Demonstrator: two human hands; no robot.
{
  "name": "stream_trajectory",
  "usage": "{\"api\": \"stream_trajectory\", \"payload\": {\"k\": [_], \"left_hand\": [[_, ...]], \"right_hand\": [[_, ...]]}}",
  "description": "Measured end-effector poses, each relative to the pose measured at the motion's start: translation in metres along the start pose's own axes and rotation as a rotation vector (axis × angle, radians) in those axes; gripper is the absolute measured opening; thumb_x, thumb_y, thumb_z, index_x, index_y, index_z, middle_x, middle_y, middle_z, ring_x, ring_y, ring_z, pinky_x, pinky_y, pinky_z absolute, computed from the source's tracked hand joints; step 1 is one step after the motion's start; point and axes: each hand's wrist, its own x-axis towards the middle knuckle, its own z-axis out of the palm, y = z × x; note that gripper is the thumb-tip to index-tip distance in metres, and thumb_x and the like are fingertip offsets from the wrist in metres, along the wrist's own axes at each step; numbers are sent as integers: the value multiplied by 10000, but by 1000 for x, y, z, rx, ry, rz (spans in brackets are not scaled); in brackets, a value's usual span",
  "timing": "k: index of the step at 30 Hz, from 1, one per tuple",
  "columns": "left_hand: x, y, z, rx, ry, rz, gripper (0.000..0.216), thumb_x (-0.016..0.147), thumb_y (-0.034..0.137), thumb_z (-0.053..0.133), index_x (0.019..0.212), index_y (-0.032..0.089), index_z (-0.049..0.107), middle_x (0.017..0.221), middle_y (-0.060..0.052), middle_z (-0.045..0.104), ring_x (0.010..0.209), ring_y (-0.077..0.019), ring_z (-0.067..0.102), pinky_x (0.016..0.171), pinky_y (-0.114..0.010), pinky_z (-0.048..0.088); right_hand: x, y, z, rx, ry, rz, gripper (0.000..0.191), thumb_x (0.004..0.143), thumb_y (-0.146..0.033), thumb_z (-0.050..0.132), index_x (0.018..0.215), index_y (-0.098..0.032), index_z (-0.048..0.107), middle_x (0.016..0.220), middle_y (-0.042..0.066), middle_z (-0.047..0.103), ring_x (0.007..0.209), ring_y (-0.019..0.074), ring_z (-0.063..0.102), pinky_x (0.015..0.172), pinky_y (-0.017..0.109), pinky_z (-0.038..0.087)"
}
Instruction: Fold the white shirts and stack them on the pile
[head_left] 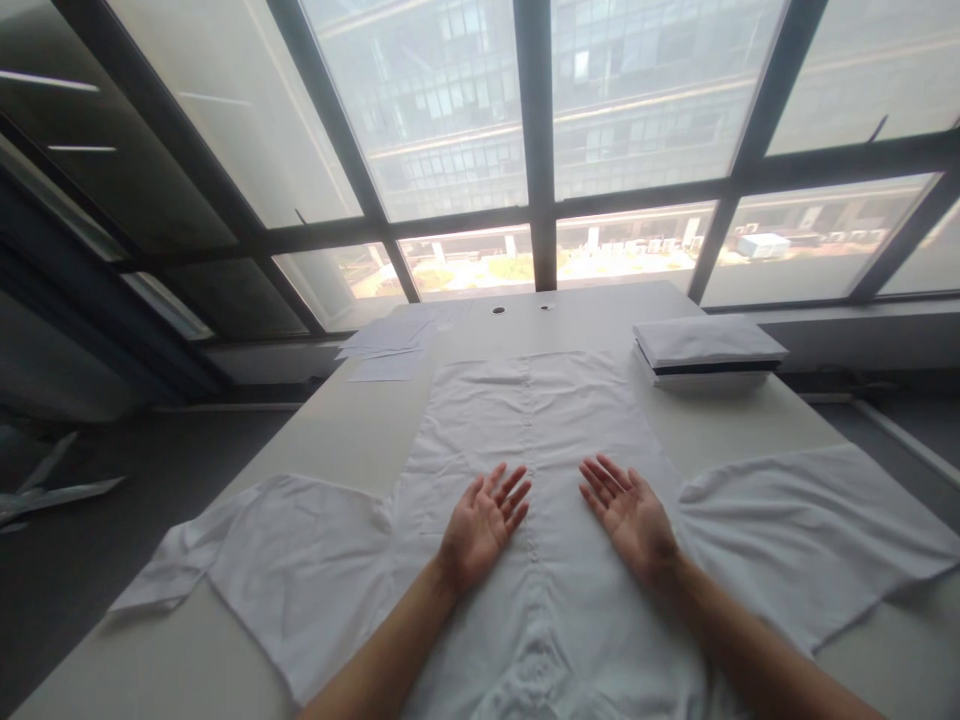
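Note:
A white button-up shirt (495, 420) lies spread on the table, its button line running up the middle and its collar end nearest me. One sleeve (300, 560) stretches out to the left, the other sleeve (810, 530) to the right; both are creased. My left hand (484, 525) is palm up with fingers apart, over the shirt just left of the buttons. On the other side of the buttons, my right hand (626, 515) is likewise palm up, fingers extended. Neither hand holds anything. Whether they touch the cloth I cannot tell.
The white table (330, 430) reaches to a wall of dark-framed windows (541, 150). Loose paper sheets (386, 345) lie at its far left. A stack of folded garments (705, 350), white with a dark layer, sits at the far right. Two small round holes show near the back edge.

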Motion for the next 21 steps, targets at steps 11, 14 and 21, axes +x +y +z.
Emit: {"api": "stream_trajectory", "payload": {"k": [11,14,21], "left_hand": [[0,0,0,5,3,7,501,1039,319,415,1527,235,335,1503,-134,498,1223,-238,616,941,-375,520],[1,0,-1,7,-5,9,501,1034,319,422,1524,255,341,1497,-129,505,1217,-233,621,943,-379,520],[1,0,0,0,8,11,490,1040,321,413,1514,221,336,1493,-137,508,1222,-242,619,942,-379,525]], "right_hand": [[-2,1,-1,6,-10,-23,338,993,-303,438,1252,-180,616,1253,129,703,1231,223,632,1089,444,484],[-1,1,-2,9,-18,-18,341,989,-301,447,1272,-197,605,1252,124,704,1234,225,630,1077,459,494],[-2,0,0,-8,-17,-16,330,991,-301,444,1236,-175,625,1231,136,711,1214,228,644,1065,443,506]]}}
